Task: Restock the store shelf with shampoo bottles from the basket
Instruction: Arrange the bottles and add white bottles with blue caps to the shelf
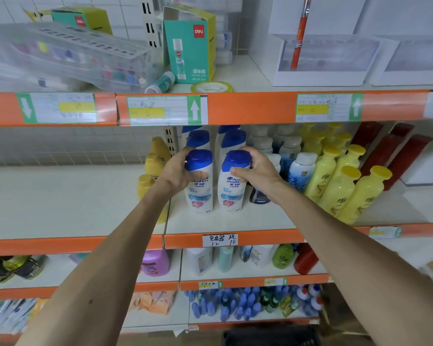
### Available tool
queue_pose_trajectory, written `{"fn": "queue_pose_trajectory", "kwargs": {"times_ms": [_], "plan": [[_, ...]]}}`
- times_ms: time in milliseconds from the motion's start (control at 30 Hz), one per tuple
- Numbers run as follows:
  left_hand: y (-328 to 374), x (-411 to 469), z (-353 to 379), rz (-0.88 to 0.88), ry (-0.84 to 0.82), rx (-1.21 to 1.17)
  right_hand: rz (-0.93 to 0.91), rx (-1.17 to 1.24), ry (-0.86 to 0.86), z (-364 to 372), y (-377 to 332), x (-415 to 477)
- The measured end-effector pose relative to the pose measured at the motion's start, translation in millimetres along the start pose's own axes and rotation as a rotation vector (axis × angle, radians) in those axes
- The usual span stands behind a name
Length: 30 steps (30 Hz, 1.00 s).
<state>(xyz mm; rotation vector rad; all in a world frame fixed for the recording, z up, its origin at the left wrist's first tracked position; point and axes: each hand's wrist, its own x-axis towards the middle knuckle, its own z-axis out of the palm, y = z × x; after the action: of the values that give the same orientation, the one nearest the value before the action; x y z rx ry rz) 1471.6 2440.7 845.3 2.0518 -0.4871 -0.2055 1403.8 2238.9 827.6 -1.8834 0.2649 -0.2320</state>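
Cut off at the bottom edge, right of centre, only the dark rim of the basket (270, 337), contents out of sight; half hidden behind the right wrist, a dark bottle (259, 197) with an unreadable label. At frame centre, arms stretched up from the lower corners: left hand (178, 171) curled round the neck of the left shampoo bottle (200, 193), right hand (254, 171) wrapped over the blue cap of the right shampoo bottle (231, 193). Both upright, side by side on the middle shelf (223, 219), in front of blurred blue-capped bottles (199, 138), left of the yellow bottles (340, 186).
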Motion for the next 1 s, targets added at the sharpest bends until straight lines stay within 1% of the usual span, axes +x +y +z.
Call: {"fn": "queue_pose_trajectory", "kwargs": {"times_ms": [533,733,1000], "plan": [[4,-3,-1,-0.031,-0.019,0.037,0.025,-0.094,-0.017,-7,3,-1],[5,-5,0,-0.026,-0.011,0.074,0.032,-0.092,-0.004,-4,1,-3],[4,-4,1,-0.035,0.004,0.063,0.043,-0.083,-0.010,-5,-7,-5]]}}
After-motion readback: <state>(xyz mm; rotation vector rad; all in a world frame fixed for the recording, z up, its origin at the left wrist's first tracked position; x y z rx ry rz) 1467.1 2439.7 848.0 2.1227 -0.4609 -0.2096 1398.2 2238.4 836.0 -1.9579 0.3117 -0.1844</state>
